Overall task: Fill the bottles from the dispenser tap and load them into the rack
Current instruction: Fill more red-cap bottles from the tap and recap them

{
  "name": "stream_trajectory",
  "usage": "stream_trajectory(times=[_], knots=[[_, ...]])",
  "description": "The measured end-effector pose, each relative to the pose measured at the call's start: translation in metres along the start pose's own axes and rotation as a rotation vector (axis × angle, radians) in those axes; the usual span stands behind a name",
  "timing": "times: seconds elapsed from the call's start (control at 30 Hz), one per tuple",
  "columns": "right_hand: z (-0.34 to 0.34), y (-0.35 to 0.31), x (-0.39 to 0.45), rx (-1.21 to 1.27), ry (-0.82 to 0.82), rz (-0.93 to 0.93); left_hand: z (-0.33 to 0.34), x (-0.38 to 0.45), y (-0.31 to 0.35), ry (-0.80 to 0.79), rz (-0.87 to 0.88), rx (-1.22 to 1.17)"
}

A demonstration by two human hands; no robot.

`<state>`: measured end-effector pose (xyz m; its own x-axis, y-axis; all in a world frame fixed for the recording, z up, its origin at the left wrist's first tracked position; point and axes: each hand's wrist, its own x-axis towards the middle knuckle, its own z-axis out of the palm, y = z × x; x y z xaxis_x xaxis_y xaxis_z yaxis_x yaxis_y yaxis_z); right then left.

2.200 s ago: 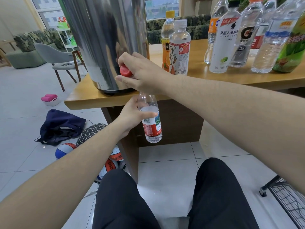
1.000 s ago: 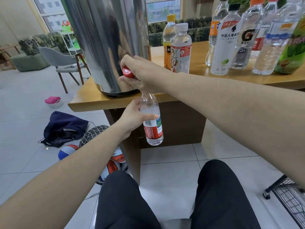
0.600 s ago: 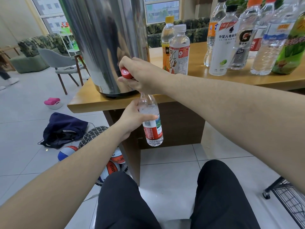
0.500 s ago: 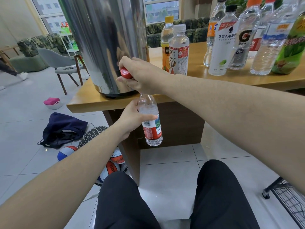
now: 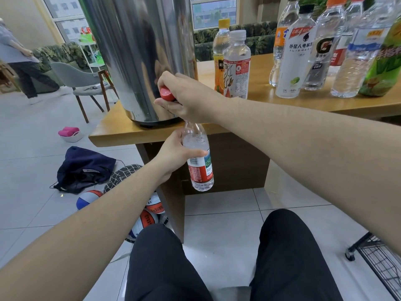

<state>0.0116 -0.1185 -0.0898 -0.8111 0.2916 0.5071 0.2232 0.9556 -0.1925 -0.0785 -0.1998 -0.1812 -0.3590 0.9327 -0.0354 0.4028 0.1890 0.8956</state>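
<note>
In the middle of the frame the left hand point(image 5: 173, 153) grips the bottle point(image 5: 198, 157) under the table point(image 5: 121, 133) edge. Just above, the right hand point(image 5: 186, 101) holds the red tap point(image 5: 167, 94) of the dispenser point(image 5: 138, 51), fingers curled round it.

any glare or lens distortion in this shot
Head view: window light streaks down the steel dispenser, which mirrors the right hand; wide-angle bending tilts the table bottles inward; forearms loom oversized; focus is sharp.
</note>
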Motion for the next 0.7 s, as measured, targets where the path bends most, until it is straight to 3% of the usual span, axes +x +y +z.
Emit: stream_trajectory(times=[0.7], knots=[[0.0010, 0.0001, 0.0002, 0.039, 0.003, 0.026, 0.0003, -0.0031, 0.0026, -0.006, 0.011, -0.010]])
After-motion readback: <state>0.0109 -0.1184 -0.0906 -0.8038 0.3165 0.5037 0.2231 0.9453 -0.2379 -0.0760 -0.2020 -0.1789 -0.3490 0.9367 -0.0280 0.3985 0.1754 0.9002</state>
